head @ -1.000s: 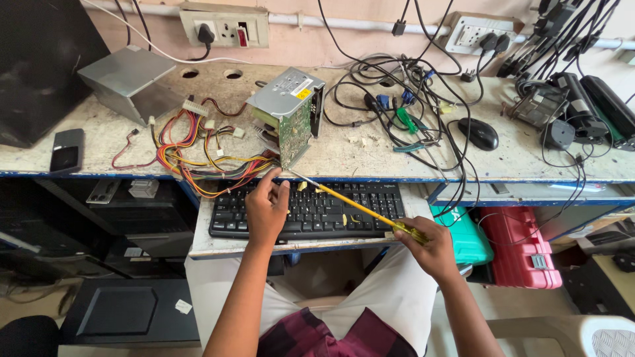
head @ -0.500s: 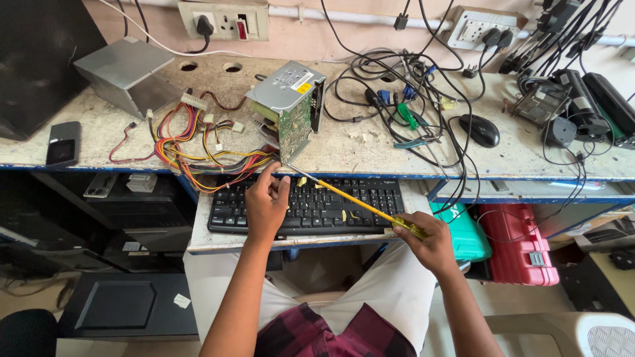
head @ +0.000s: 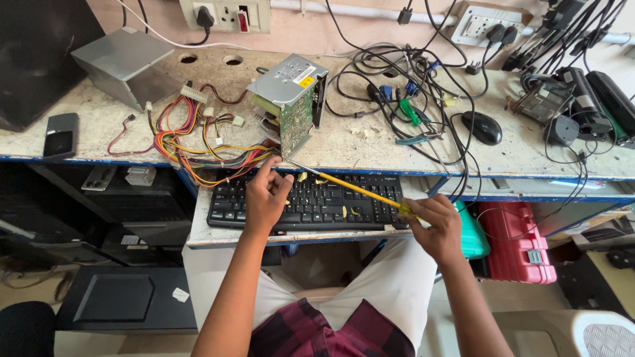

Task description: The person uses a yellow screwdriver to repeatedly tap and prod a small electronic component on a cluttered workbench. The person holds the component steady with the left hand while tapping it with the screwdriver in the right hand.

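My right hand (head: pixel 433 225) grips the yellow handle of a long screwdriver (head: pixel 350 187), whose metal tip reaches the lower edge of an opened power supply unit (head: pixel 290 99) standing on the bench. My left hand (head: pixel 266 196) hovers over a black keyboard (head: pixel 317 206), its fingers raised toward the screwdriver tip and the bundle of coloured wires (head: pixel 198 142) that spills left from the unit. The green circuit board faces out of the unit's open side.
A grey metal cover (head: pixel 122 63) and a black phone (head: pixel 59 135) lie at left. Tangled black cables (head: pixel 403 86), a black mouse (head: pixel 481 127) and wall sockets (head: pixel 228 14) fill the bench's back and right. A red toolbox (head: pixel 519 239) sits below right.
The view has tilted down slightly. My left hand's fingers have lifted closer to the screwdriver tip by the unit. My right hand keeps its grip on the screwdriver.
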